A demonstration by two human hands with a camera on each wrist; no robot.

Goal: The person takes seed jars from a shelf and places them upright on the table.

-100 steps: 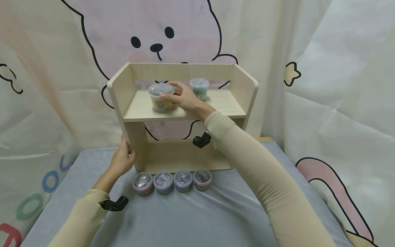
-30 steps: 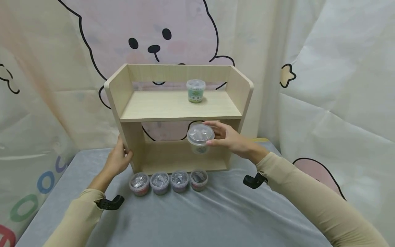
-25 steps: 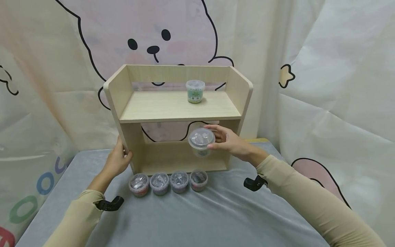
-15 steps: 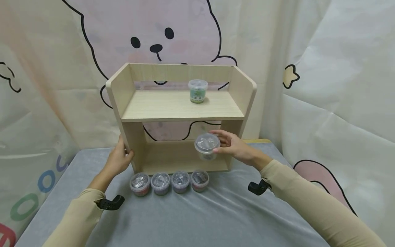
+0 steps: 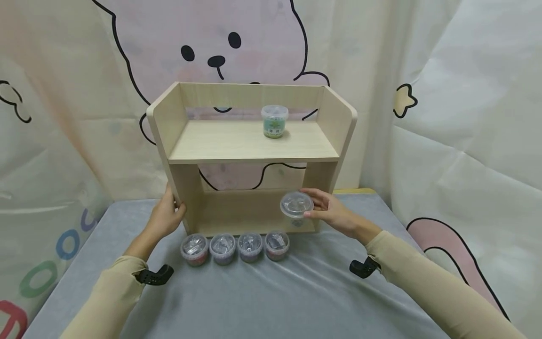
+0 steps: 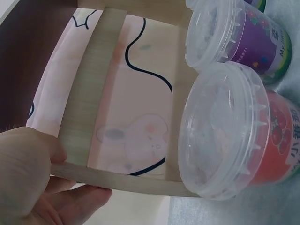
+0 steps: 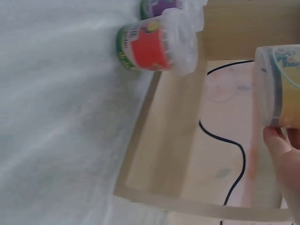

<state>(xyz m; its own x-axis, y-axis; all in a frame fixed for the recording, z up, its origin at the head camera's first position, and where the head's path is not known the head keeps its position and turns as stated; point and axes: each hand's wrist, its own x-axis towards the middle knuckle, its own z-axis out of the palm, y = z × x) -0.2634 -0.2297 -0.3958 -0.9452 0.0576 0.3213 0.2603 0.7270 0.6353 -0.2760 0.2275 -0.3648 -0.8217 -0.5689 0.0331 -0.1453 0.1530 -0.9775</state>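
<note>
My left hand (image 5: 166, 216) grips the left side panel of a pale wooden shelf unit (image 5: 237, 146); in the left wrist view, its thumb and fingers (image 6: 82, 201) lie on either side of the panel's edge. My right hand (image 5: 336, 216) holds a lidded clear plastic tub (image 5: 296, 204) upright at the right of the lower compartment. The right wrist view shows a yellow label on this tub (image 7: 288, 89). Whether it touches the lower board, I cannot tell. Another tub, with a green label (image 5: 274, 123), stands on the upper board, right of centre.
Several lidded tubs stand in a row on the grey-blue cloth before the shelf, from a red one (image 5: 195, 249) at the left to another red-labelled tub (image 5: 277, 246) at the right. A printed curtain (image 5: 254, 42) hangs behind.
My right hand has brought the yellow-labelled tub from the upper board's left side down to the lower compartment's right, lowering it further over the last second. My left hand keeps its grip.
</note>
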